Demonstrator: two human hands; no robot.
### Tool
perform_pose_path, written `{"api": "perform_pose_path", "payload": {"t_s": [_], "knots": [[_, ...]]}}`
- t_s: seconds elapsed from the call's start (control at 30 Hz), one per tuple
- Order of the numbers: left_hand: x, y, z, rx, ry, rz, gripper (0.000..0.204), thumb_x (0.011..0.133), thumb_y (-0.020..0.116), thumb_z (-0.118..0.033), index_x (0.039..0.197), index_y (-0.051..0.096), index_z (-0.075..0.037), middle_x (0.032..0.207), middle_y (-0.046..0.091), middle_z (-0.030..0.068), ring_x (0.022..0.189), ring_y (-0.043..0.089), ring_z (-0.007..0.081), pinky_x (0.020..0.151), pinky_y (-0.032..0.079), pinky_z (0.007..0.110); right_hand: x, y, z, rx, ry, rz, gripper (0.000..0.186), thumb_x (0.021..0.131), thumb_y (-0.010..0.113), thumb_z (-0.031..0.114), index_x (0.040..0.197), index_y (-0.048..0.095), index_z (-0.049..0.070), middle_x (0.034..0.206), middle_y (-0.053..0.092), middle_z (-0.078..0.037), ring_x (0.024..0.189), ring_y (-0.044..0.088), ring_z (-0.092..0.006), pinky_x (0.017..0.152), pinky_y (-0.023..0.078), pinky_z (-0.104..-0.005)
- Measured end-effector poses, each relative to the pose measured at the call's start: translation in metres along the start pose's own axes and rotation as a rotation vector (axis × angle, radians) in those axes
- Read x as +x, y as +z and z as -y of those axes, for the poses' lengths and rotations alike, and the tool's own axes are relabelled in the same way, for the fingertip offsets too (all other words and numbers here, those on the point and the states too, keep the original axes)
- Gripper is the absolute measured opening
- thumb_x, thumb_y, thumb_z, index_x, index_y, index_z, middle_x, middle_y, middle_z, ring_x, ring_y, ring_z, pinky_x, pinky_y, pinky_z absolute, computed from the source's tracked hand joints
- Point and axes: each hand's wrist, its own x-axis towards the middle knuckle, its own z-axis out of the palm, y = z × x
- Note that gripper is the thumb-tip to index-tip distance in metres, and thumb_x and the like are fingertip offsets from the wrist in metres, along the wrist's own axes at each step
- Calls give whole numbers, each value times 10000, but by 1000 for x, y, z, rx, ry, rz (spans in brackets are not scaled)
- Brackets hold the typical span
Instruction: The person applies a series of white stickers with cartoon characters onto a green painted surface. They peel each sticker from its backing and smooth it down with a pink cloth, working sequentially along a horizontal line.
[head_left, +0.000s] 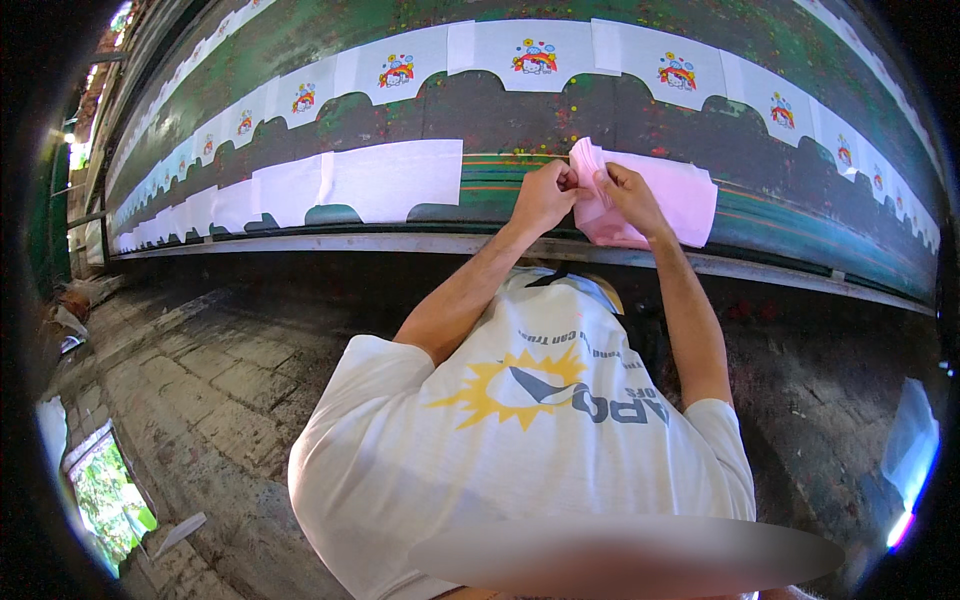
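A pink stack of thin cloth pieces rests at the near edge of a long green table, its left side bunched and raised. My left hand is closed at the stack's left edge, pinching the cloth between thumb and fingers. My right hand is closed on the bunched part, just right of the left hand. How many layers each hand holds cannot be made out. Left of my hands, a row of plain pale cloth pieces lies flat, overlapping, along the near side.
Farther back on the table, white pieces with a colourful rainbow print form a long curved row. A metal rail runs along the table's front edge. Below is a worn brick floor with a scrap of white material.
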Motion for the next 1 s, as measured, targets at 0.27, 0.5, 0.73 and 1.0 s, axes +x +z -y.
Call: {"api": "perform_pose_path", "payload": {"t_s": [0.27, 0.5, 0.73, 1.0], "knots": [[-13, -2, 14, -356, -137, 27, 198, 891, 695, 23, 1070, 612, 37, 930, 704, 97, 831, 686, 147, 720, 572, 280, -5, 4, 8, -34, -87, 11, 420, 870, 772, 255, 1176, 672, -15, 988, 718, -100, 874, 648, -137, 780, 526, -317], [-19, 2, 8, -609, -198, -80, 326, 936, 702, -130, 1186, 580, 38, 1044, 684, 104, 903, 672, 160, 839, 560, 305, -5, 5, 10, -41, -145, 3, 423, 873, 751, 224, 1202, 665, -27, 1014, 724, -113, 859, 658, -139, 782, 530, -314], [-1, -2, 26, -58, -29, -291, 284, 979, 670, -266, 1019, 672, 15, 833, 665, 45, 757, 584, 123, 695, 481, 298, -3, 5, -2, 101, -85, -26, 397, 878, 737, 206, 1189, 661, -28, 972, 717, -82, 809, 663, -140, 734, 539, -318], [-1, 3, 46, -80, -13, -498, 269, 1004, 626, -261, 997, 639, 8, 828, 663, 120, 759, 607, 170, 707, 492, 340, -7, -23, -17, 890, 92, -84, 434, 808, 650, 98, 1216, 602, -40, 1028, 688, -92, 877, 674, -204, 819, 555, -349]]}}
